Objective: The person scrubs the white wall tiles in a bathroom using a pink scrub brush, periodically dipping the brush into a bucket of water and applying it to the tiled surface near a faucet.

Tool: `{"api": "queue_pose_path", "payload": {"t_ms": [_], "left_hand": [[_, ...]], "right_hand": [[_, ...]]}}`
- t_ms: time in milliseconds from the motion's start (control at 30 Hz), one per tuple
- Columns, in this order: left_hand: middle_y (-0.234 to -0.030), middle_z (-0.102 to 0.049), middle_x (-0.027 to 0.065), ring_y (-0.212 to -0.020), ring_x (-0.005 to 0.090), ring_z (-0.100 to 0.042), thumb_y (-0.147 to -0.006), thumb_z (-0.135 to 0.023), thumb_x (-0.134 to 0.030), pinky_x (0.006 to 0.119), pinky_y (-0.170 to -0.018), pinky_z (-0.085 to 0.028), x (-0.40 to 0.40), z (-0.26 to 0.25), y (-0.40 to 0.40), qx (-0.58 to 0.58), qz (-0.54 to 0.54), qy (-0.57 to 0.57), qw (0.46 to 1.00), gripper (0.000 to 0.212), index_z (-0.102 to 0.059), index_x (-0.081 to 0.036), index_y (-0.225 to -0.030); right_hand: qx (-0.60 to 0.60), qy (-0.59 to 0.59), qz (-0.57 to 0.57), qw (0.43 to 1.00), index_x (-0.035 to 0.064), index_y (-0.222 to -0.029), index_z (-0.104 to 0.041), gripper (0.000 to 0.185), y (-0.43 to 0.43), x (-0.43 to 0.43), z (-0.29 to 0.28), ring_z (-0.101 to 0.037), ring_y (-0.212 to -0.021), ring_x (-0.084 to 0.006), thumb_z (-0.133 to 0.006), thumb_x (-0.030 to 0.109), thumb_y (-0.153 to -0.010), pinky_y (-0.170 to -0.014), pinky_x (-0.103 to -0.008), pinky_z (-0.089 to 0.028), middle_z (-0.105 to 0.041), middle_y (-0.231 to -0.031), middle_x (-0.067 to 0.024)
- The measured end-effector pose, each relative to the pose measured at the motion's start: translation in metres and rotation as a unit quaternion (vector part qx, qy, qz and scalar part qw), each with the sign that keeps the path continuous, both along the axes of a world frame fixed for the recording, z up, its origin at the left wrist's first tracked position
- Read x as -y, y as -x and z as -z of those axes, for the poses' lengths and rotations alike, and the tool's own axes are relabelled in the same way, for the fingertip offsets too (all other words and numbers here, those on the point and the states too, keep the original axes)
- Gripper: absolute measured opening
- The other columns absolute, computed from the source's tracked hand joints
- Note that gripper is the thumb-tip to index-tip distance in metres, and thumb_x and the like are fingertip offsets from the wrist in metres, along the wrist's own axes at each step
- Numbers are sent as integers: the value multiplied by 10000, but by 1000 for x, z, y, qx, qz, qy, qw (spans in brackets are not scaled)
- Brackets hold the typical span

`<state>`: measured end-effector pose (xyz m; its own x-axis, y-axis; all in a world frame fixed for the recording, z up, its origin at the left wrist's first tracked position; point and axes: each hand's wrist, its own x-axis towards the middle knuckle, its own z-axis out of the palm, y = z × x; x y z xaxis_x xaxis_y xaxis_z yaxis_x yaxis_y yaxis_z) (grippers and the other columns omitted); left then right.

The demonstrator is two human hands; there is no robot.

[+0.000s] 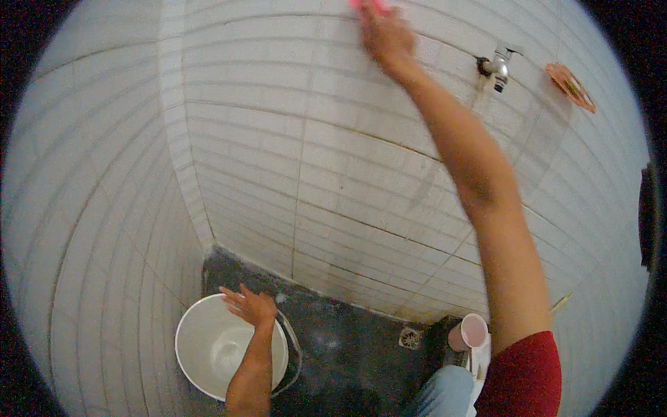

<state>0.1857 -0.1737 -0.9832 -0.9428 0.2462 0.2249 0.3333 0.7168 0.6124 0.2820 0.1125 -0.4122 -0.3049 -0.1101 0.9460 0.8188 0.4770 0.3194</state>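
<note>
My right hand (388, 39) is raised high against the white tiled wall (250, 156), blurred. It grips a bright pink object (371, 6), mostly cut off by the top of the view, so its kind cannot be told. Low on the left, my left hand (251, 307) hovers over or rests near the far rim of a white plastic bucket (195, 359). Its fingers are spread and hold nothing; whether they touch the rim is unclear. The bucket stands upright on the dark floor (338, 359), its handle (298, 346) hanging down on the right side.
A metal tap (500, 68) juts from the wall at upper right, beside an orange wall-mounted soap dish (570, 87). Below, a pink plastic cup (473, 331) stands on a white surface near my knee (448, 391). A floor drain (410, 338) lies by the wall.
</note>
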Motion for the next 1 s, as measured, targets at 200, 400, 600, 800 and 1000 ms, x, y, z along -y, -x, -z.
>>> {"api": "queue_pose_path", "payload": {"t_ms": [200,400,600,800,1000], "left_hand": [[-1594,46,255,-1466,467,-47,-799,-643,-158,550,-1179,-102,7,2,13,20,-33,15,999,602,-486,-22,-1364],[-1593,68,255,-1463,475,-44,-804,-645,-169,551,-1179,-105,9,-5,11,47,-19,46,998,637,-454,-31,-1396],[-1592,90,248,-1451,499,-51,-786,-725,-250,563,-1175,-112,4,6,12,14,-27,30,999,690,-464,-71,-1399],[-1593,57,256,-1455,496,-38,-796,-682,-202,568,-1173,-101,0,1,5,44,-25,25,998,659,-458,-35,-1393],[-1593,51,254,-1455,498,-43,-793,-676,-191,585,-1163,-128,0,19,26,20,-52,42,998,648,-467,-65,-1393]], "right_hand": [[81,21,-99,992,336,-1302,-520,466,76,27,118,-616,-822,-355,-544,153,-874,-580,-459,-551,-590,-998,-156],[81,55,21,995,355,-1377,-447,491,-52,20,104,-631,-759,-363,-516,192,-918,-544,-472,-549,-582,-979,-160],[29,62,154,986,402,-1467,-333,601,-212,20,101,-646,-773,-381,-578,374,-919,-517,-506,-537,-576,-1033,-185],[-3,-33,5,999,334,-1448,-379,590,-106,12,112,-651,-764,-373,-574,238,-899,-553,-510,-535,-626,-1073,-184],[190,24,-27,981,373,-1390,-435,540,-27,20,164,-642,-756,-328,-554,206,-891,-493,-446,-553,-568,-971,-141]]}}
